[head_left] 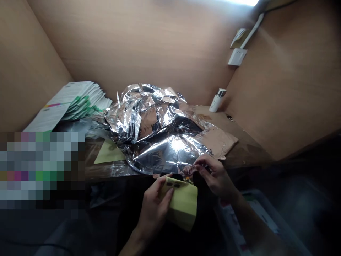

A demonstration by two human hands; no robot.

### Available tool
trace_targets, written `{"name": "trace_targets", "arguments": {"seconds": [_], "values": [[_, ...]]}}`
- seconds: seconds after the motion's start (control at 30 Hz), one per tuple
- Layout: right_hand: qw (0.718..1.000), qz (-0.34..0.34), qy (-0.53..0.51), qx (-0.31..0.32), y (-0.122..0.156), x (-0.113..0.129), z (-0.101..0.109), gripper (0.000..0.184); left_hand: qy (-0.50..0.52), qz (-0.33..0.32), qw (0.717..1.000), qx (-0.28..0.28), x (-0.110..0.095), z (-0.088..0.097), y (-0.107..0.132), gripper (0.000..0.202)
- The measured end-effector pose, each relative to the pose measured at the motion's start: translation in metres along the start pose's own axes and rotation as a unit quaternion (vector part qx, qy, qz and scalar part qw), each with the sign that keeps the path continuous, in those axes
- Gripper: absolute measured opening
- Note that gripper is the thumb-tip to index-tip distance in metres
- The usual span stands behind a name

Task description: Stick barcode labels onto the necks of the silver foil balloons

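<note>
My left hand (154, 208) is shut on a pad of pale yellow sticky notes (183, 206), which has dark marks near its top edge. My right hand (215, 176) pinches a small orange-brown scrap (188, 171) at the near edge of a large crumpled sheet of aluminium foil (157, 149). The foil covers much of the wooden desk (239, 149) and lies just beyond both hands. A loose yellow sheet (108, 153) sticks out from under its left side, and a brown paper sheet (218, 140) lies partly beneath its right side.
A stack of printed papers with green edges (71, 103) leans at the back left. A white bottle (217, 101) stands in the back right corner, below a wall socket (237, 57). Wooden panels enclose the desk. A grey bin (255, 220) sits low at the right.
</note>
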State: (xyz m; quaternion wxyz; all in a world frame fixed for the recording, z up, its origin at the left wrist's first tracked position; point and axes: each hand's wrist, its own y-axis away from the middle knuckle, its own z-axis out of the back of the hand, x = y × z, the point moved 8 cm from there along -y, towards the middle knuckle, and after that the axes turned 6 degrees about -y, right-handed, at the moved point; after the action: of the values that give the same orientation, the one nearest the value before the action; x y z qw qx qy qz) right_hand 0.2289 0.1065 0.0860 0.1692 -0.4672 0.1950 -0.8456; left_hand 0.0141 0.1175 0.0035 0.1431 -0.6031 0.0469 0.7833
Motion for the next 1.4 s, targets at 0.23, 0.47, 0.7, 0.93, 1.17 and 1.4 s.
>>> {"name": "trace_targets", "arguments": {"seconds": [0.23, 0.47, 0.7, 0.93, 1.17, 1.4], "values": [[0.966, 0.129, 0.219, 0.039, 0.022, 0.030, -0.049, 0.029, 0.042, 0.016, 0.999, -0.009, -0.006, -0.002, -0.003, 0.027], [0.988, 0.126, 0.087, -0.027, 0.031, 0.032, -0.038, 0.011, 0.034, 0.033, 0.999, 0.005, 0.004, -0.005, 0.004, 0.029], [0.989, -0.064, 0.044, 0.126, -0.012, -0.019, -0.013, 0.011, -0.134, -0.112, 0.984, 0.047, -0.004, 0.002, -0.007, 0.018], [0.950, 0.020, 0.244, 0.195, -0.021, -0.048, -0.050, 0.018, -0.177, -0.117, 0.974, 0.075, 0.006, 0.002, -0.020, 0.020], [0.945, 0.044, 0.266, 0.187, -0.020, -0.065, -0.018, 0.030, -0.163, -0.098, 0.977, 0.093, 0.010, 0.008, -0.023, 0.021], [0.936, 0.053, 0.145, 0.315, -0.036, -0.054, -0.015, 0.029, -0.148, -0.156, 0.972, 0.089, -0.016, 0.009, -0.017, 0.025]]}}
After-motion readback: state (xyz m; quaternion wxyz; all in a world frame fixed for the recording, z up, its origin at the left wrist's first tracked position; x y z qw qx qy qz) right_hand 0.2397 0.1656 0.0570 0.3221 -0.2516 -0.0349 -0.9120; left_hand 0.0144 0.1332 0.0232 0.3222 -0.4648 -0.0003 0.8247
